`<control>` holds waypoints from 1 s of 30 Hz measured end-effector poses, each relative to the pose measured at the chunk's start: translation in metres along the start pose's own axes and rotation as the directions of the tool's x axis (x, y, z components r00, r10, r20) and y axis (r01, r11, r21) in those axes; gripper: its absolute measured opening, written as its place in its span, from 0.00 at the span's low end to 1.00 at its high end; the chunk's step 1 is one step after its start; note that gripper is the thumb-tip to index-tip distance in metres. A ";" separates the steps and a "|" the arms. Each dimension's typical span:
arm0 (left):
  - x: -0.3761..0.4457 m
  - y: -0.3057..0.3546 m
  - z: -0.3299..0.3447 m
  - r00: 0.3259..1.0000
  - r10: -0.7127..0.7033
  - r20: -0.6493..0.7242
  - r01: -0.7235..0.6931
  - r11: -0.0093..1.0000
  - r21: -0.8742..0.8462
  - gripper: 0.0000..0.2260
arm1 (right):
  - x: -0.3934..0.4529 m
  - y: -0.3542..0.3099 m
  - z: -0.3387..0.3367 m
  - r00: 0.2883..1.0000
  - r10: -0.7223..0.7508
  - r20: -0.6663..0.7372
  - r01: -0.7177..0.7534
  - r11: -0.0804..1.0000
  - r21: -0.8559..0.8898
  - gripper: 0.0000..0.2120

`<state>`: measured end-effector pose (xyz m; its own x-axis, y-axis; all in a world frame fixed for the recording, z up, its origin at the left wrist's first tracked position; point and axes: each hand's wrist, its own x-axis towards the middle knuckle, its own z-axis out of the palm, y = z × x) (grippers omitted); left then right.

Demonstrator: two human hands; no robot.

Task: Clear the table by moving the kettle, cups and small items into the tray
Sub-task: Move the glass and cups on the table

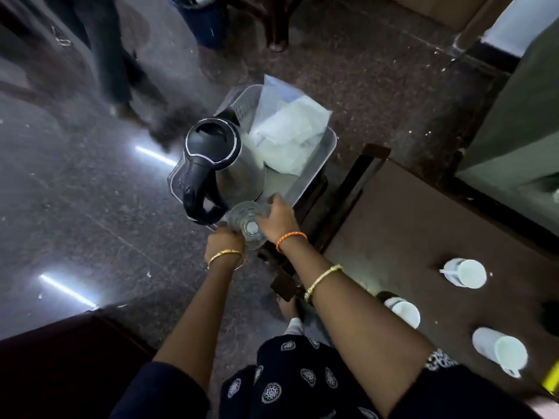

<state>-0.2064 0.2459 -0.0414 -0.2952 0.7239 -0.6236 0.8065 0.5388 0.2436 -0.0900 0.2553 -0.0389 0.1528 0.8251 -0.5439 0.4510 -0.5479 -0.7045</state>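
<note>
A clear plastic tray [328, 146] stands on a dark stool beside the table. In it is a steel kettle [217, 167] with a black lid and handle, and a clear bag of white packets [290, 128] behind it. Both hands hold a clear glass [249, 225] at the tray's near edge, just right of the kettle handle: my left hand [223, 241] grips its left side, my right hand [279, 220] its right side and rim. Three white cups stand on the brown table [408, 222] at the right: one far [467, 273], one middle [403, 311], one near [503, 350].
A blue bin [205, 19] and chair legs stand on the floor beyond the tray. Another person's legs [118, 65] are at the upper left. A dark piece of furniture [60, 367] fills the lower left corner. A wall ledge runs along the table's far right.
</note>
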 end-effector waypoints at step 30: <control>-0.303 0.225 0.262 0.640 0.525 0.562 -0.455 0.848 -0.274 0.13 | -0.203 0.325 -0.275 0.319 0.602 -0.732 -0.307 0.796 0.521 0.17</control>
<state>0.1989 0.0353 0.0075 0.5220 0.5036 -0.6884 0.6776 0.2453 0.6933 0.2670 -0.0525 -0.0324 0.9640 0.0341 -0.2637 -0.1458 -0.7618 -0.6312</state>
